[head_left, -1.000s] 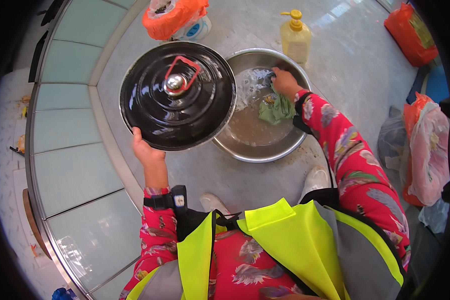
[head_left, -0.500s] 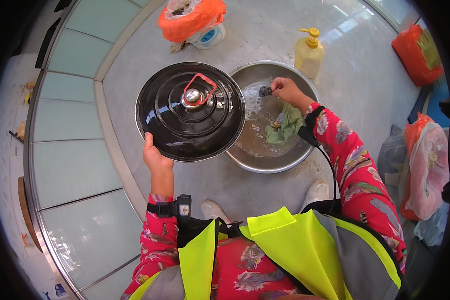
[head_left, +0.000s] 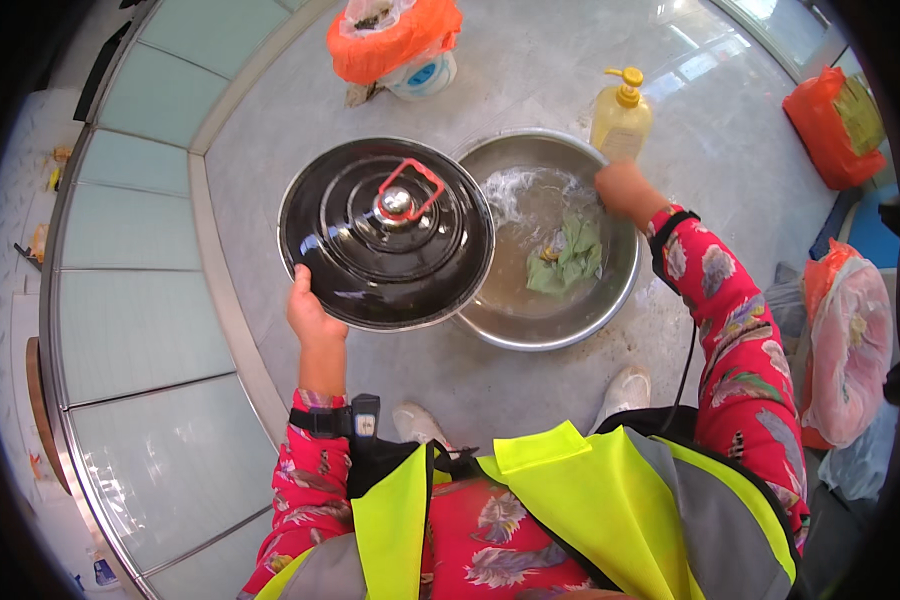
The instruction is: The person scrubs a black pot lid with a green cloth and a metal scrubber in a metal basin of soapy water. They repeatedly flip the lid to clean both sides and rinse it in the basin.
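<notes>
The right hand (head_left: 626,189) has shifted over the round silver metal basin (head_left: 615,287)'s right rim, its grip indiscernible, leaving only the left hand (head_left: 315,316) gripping the glossy black, red-handled round lid (head_left: 382,245) at the basin's left.

Lid (head_left: 355,265) looks like metal, v. glossy, w/ smooth ridges; its knob (head_left: 395,203) is shiny metal also. Basin (head_left: 615,285) is smooth metal, less glossy. Bottle (head_left: 620,130): smooth plastic, semi-transp. Rag (head_left: 576,258) is wrinkled, approx. like thin cloth. Floor (head_left: 530,55) has smooth finish, a bit shiny. Vest (head_left: 560,490): matt cloth. Bag (head_left: 395,50): crinkled thin plastic.
</notes>
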The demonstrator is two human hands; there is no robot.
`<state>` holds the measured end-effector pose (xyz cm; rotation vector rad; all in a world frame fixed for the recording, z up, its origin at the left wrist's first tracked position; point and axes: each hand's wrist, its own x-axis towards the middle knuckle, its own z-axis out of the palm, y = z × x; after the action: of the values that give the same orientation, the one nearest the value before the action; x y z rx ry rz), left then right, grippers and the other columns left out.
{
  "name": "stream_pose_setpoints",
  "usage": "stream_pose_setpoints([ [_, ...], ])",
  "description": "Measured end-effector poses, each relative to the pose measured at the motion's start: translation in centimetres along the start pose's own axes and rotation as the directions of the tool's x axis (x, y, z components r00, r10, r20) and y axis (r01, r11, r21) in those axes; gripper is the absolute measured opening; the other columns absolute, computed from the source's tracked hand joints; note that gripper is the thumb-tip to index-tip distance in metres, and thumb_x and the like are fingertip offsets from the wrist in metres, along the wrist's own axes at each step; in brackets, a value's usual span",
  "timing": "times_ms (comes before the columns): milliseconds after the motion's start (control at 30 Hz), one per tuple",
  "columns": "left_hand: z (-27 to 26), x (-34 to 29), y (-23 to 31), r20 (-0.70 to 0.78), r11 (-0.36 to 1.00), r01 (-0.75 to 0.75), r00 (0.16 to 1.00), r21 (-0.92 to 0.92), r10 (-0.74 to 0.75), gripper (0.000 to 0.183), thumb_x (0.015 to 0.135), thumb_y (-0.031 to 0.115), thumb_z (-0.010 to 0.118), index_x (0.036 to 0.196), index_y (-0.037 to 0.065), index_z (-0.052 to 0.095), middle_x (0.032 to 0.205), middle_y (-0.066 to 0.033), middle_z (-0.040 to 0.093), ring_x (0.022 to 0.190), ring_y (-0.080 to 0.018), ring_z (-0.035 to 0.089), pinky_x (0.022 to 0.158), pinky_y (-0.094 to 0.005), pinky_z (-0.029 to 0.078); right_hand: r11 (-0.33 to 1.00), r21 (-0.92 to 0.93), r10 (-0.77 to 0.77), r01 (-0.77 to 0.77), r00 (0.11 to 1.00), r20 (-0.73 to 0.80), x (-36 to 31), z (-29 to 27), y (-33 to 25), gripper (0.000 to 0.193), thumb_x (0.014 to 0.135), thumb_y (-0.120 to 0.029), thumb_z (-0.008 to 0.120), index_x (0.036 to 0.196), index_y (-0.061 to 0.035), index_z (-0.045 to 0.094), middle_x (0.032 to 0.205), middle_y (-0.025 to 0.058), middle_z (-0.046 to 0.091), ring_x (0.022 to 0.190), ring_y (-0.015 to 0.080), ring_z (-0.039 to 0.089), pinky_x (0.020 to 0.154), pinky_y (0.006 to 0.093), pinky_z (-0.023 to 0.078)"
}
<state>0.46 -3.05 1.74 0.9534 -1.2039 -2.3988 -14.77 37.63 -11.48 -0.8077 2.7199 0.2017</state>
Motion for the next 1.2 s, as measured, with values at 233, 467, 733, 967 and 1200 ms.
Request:
stream_pose_setpoints([
  [233, 0.7, -0.1, -0.7, 0.103, 1.0, 0.024, 0.994, -0.019, -0.022, 0.03, 0.096, 0.022, 0.045, 0.11, -0.002, 0.056, 0.109, -0.0137, 0.062, 0.095, -0.0287, 0.062, 0.086, -0.0434, 0.05, 0.748, 0.479, -0.046, 0.46, 0.756, -0.653, -2.3, -6.2, -3.3, 0.001, 0.061, -0.007, 0.057, 0.061, -0.0075, 0.056, 0.071, 0.0087, 0.056, 0.074, 0.0293, 0.057, 0.066, 0.0391, 0.047],
  [467, -0.2, 0.7, -1.5, 0.117, 1.0, 0.028, 0.993, -0.013, -0.026, 0.031, 0.095, 0.022, 0.047, 0.108, -0.004, 0.057, 0.105, -0.0143, 0.063, 0.09, -0.0279, 0.064, 0.082, -0.0431, 0.052, 0.941, -0.15, -0.273, 0.304, 0.942, 0.197, -6.1, -3.7, -2.2, 0.006, 0.062, -0.012, 0.064, 0.066, -0.0103, 0.068, 0.071, 0.0078, 0.065, 0.073, 0.0279, 0.063, 0.067, 0.0367, 0.05],
  [733, 0.5, 0.4, -2.1, 0.025, 1.0, 0.01, 1.0, 0.027, -0.01, 0.027, 0.093, 0.021, 0.049, 0.107, -0.002, 0.056, 0.105, -0.0148, 0.063, 0.091, -0.0294, 0.063, 0.082, -0.047, 0.052, 0.861, 0.355, -0.155, 0.365, 0.851, -0.501, -5.7, -7.8, -3.2, 0.002, 0.059, -0.008, 0.059, 0.06, -0.0099, 0.059, 0.073, 0.0075, 0.057, 0.077, 0.0268, 0.058, 0.066, 0.0381, 0.048],
  [967, 0.6, 0.3, -1.9, 0.017, 1.0, -0.027, 0.999, -0.002, 0.027, 0.025, 0.093, 0.018, 0.049, 0.106, -0.002, 0.056, 0.103, -0.0148, 0.064, 0.09, -0.0292, 0.063, 0.082, -0.0465, 0.052, 0.958, 0.095, -0.263, 0.272, 0.96, -0.096, -7.5, -3.6, -2.5, 0.004, 0.057, -0.008, 0.059, 0.058, -0.0113, 0.058, 0.071, 0.008, 0.056, 0.074, 0.0264, 0.057, 0.066, 0.0382, 0.046],
  [1200, 1.2, -0.2, -2.1, -0.033, 1.0, 0.016, 0.999, 0.006, -0.016, 0.021, 0.092, 0.017, 0.052, 0.097, -0.001, 0.059, 0.096, -0.0137, 0.065, 0.085, -0.0279, 0.064, 0.079, -0.0455, 0.053, 0.857, 0.296, -0.22, 0.422, 0.819, -0.529, -7.4, -9.4, -3.9, 0.005, 0.056, -0.007, 0.06, 0.059, -0.0111, 0.058, 0.071, 0.0088, 0.056, 0.073, 0.0283, 0.056, 0.067, 0.0377, 0.045],
])
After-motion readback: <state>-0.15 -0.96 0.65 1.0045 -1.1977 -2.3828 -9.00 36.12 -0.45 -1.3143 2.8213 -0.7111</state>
